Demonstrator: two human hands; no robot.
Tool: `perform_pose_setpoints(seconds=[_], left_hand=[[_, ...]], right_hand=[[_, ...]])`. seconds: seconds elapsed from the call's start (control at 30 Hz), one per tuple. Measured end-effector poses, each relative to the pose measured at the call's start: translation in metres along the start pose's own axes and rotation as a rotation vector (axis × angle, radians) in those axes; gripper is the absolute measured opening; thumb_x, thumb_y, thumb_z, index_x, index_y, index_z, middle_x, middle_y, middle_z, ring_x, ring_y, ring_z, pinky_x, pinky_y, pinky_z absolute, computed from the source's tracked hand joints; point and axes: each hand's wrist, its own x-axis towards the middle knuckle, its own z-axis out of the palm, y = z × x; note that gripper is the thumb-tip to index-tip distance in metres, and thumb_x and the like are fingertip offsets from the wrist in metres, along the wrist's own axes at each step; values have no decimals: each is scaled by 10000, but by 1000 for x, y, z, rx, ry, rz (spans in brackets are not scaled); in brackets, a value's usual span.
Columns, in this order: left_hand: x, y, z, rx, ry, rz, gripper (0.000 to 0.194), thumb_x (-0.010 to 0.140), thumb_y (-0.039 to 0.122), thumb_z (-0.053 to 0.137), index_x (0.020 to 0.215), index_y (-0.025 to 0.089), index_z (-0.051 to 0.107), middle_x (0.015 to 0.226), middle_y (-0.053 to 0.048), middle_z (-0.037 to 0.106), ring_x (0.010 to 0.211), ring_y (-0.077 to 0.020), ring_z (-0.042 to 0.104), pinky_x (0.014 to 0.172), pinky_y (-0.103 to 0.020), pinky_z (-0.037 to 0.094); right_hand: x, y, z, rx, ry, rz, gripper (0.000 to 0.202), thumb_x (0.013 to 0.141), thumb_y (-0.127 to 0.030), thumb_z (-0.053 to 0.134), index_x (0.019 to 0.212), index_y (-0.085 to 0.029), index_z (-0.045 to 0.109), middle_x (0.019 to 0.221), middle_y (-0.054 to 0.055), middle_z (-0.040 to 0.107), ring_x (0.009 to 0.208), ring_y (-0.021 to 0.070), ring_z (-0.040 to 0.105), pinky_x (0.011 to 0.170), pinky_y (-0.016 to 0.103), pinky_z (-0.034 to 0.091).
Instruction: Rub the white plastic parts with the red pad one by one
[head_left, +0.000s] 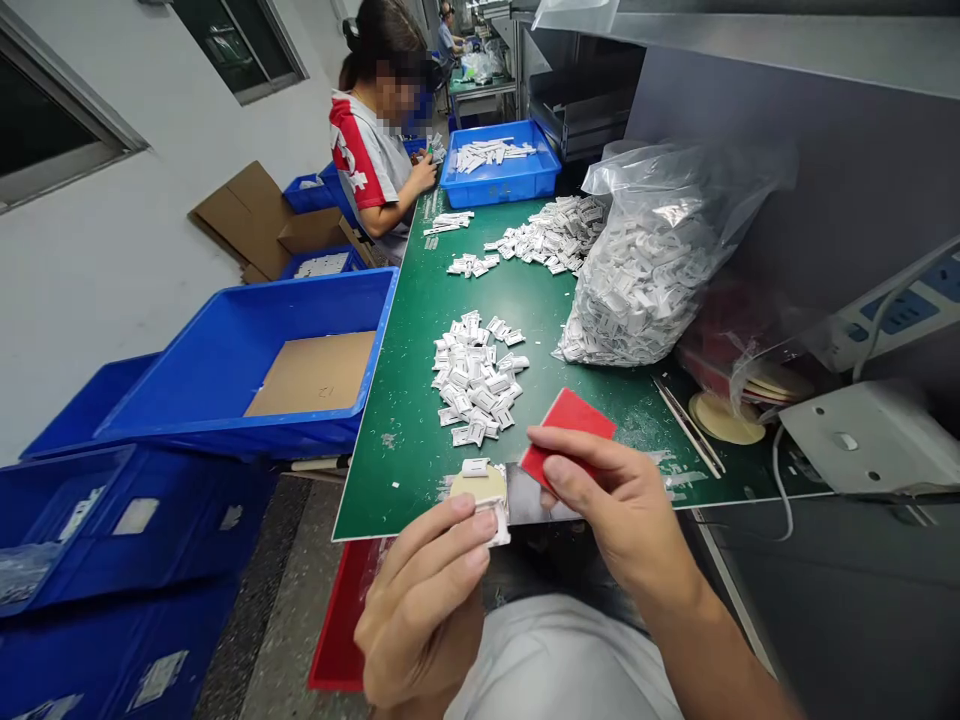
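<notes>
One head-worn camera looks forward and down from above the person's white-clothed lap [559, 665], with the bare left hand [427, 600] and bare right hand [619, 500] close to it; its view runs along the flat green tabletop [401, 400] toward a co-worker in a red-and-white short-sleeved shirt [371, 165], farther off.

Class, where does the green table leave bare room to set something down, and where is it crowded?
Mostly bare: the strip of green table between its left edge and the near pile of white parts; also the gap between that pile and the plastic bag, specks aside. Crowded: the far heap beside the bag.
</notes>
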Motion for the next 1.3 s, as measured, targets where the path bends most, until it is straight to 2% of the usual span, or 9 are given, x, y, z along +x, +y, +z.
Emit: perform_pose_setpoints(seconds=[0.13,0.37,0.57,0.67,0.83,0.97,1.1,1.17,1.3], left_hand=[[1,5,10,-163,22,6,139,858,129,790,983,184,765,995,-13,848,913,-238,810,804,-401,693],[9,17,22,-323,195,-302,120,801,290,871,826,276,755,821,62,841,746,-184,786,713,-327,660],[23,8,18,-520,67,-430,151,824,136,822,835,248,721,775,50,776,723,-135,739,725,-265,638],[19,6,22,-335,43,-594,318,833,100,800,1085,292,768,903,19,791,853,-148,766,786,-247,632],[5,14,28,-196,81,-395,763,826,59,795,1497,302,526,952,11,831,940,-171,777,894,-277,617],[2,19,27,-130,162,-355,781,736,23,855,1421,267,571,910,23,834,877,-182,790,850,-280,637],[10,21,21,-199,99,-335,367,717,-10,830,949,243,700,870,24,824,861,-202,792,769,-294,655],[14,20,19,-208,82,-309,303,726,-21,804,794,236,658,804,29,808,883,-230,793,841,-372,656],[14,16,22,-107,29,-416,263,766,93,820,939,259,711,784,27,798,750,-180,787,757,-274,646]], right_hand=[[6,-4,3,97,-160,82,168,862,-269,852,1027,-294,871,754,-3,799,589,87,661,583,161,561],[30,0,5,128,0,197,220,765,-301,902,915,-143,875,667,38,743,448,57,529,413,140,430],[32,6,-6,230,275,137,222,873,-355,812,1017,-188,832,587,-63,523,466,24,348,428,82,281],[10,2,0,238,312,121,243,868,-402,823,1039,-230,834,614,-53,563,470,26,346,439,85,297],[-11,2,10,11,103,25,255,818,-501,844,896,-261,882,813,56,794,709,179,689,671,259,561],[4,5,2,-188,242,-46,283,968,-477,682,1176,-342,818,1189,29,812,1069,222,709,917,324,548],[19,10,-8,-207,131,23,355,739,-484,899,982,-226,882,1021,95,842,783,235,731,665,299,577],[22,14,-13,-206,270,9,343,908,-489,751,1166,-276,828,1141,59,817,781,180,697,662,259,551],[8,16,-19,-182,345,-8,311,931,-498,725,1132,-289,837,909,44,817,619,154,618,571,250,509]])
